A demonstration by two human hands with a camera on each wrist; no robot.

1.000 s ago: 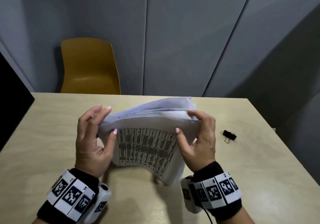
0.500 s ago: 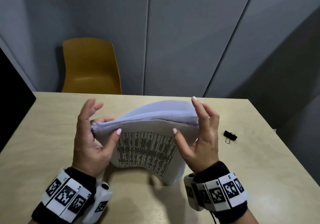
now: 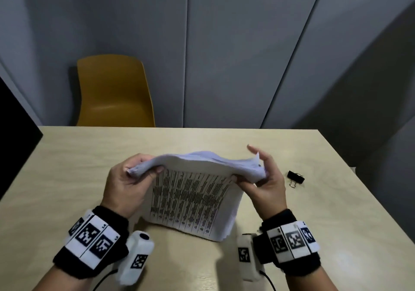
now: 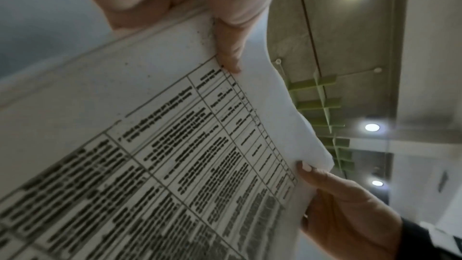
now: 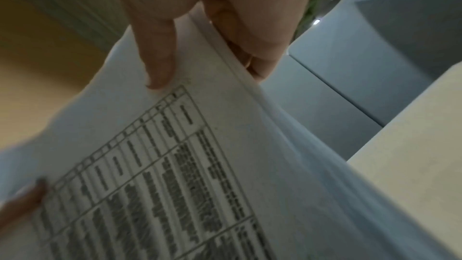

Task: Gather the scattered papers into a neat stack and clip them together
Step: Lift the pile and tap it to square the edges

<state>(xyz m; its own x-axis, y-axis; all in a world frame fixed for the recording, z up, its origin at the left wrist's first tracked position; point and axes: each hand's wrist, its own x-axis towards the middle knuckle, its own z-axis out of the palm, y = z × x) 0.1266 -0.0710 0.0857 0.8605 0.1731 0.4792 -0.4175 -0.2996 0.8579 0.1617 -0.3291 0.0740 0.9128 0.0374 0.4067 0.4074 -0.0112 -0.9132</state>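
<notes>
A thick stack of printed papers (image 3: 190, 200) stands on its lower edge on the table, its printed face toward me and its top edge bent over. My left hand (image 3: 128, 182) grips the top left corner, fingers curled over the sheets. My right hand (image 3: 262, 178) pinches the top right corner, thumb on the front, fingers behind. The left wrist view shows the printed sheet (image 4: 175, 155) with my left thumb on its edge. In the right wrist view the same papers (image 5: 175, 165) appear with my right thumb on them. A black binder clip (image 3: 295, 177) lies on the table to the right of my right hand.
The light wooden table (image 3: 67, 178) ends at a right edge near the clip. A mustard yellow chair (image 3: 114, 93) stands behind the far edge. Grey wall panels rise behind it. A dark object borders the table at far left.
Both hands moved from flanking the stack's sides with raised fingers to gripping its top corners. The top edge of the papers has dropped and bent over, and the stack tilted more toward me.
</notes>
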